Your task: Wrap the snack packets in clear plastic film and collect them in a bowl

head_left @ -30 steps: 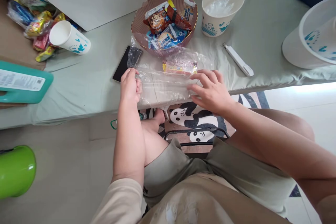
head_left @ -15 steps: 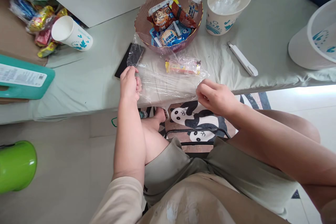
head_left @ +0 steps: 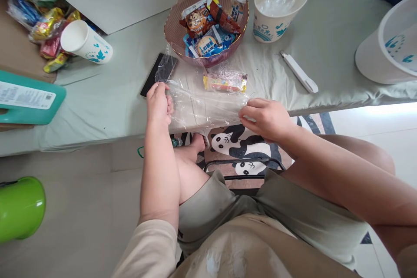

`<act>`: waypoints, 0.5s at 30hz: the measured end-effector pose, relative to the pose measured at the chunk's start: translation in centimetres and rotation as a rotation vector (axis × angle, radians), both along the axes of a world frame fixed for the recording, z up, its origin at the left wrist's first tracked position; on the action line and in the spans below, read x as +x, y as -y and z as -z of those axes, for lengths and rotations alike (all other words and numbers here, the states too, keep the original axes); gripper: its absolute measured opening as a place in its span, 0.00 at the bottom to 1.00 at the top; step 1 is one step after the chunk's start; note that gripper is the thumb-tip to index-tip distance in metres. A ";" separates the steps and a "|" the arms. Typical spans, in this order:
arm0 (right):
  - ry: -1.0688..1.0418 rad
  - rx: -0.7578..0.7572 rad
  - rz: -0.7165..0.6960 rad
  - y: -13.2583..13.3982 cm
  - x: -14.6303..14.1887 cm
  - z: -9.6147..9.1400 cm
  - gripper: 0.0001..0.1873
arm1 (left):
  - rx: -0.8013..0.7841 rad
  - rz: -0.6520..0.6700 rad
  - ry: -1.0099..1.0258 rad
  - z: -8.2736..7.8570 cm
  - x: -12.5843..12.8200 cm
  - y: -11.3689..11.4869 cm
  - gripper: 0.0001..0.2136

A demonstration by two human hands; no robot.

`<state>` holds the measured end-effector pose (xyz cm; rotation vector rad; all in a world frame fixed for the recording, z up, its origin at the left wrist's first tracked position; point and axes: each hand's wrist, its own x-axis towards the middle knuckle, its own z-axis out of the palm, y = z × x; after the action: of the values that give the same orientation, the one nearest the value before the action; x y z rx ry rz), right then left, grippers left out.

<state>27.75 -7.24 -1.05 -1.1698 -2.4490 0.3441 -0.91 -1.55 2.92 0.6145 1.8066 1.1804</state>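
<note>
A sheet of clear plastic film (head_left: 203,106) is stretched between my two hands, just over the front edge of the cloth-covered surface. My left hand (head_left: 159,105) is closed on its left end, close to a black phone (head_left: 158,74) that the film partly covers. With fingers pinched, my right hand (head_left: 265,118) grips the right end. Behind the film lies a small wrapped snack (head_left: 224,81) with yellow ends; crumpled clear film lies over part of it. A ribbed pinkish glass bowl (head_left: 177,17) behind holds several packaged snacks (head_left: 208,24).
A paper cup holding clear plastic (head_left: 273,26) and a white utility knife (head_left: 299,71) are at right, with a larger white tub (head_left: 371,58) beyond. At left are a tipped paper cup (head_left: 87,43), a teal container (head_left: 35,115) and wrapped candies (head_left: 48,26). A green bin (head_left: 22,208) stands on the floor.
My right hand has shifted slightly left and its fingers have straightened a little, so the film hangs a bit looser. My left hand keeps its grip. The whole view has drifted slightly.
</note>
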 end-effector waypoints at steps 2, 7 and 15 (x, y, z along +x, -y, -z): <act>-0.016 0.025 -0.023 -0.1 -0.1 -0.1 0.15 | 0.002 0.006 -0.001 0.0 0.0 0.0 0.12; -0.028 -0.008 -0.083 -0.3 0.3 -0.1 0.14 | -0.006 0.010 -0.020 0.0 -0.2 0.1 0.12; -0.028 -0.067 -0.100 -0.5 0.7 0.4 0.12 | 0.018 0.004 -0.019 0.4 -0.7 -0.1 0.12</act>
<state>28.49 -6.75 -1.43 -1.0646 -2.4945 0.4720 -1.64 -1.42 2.51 0.6414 1.8118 1.1934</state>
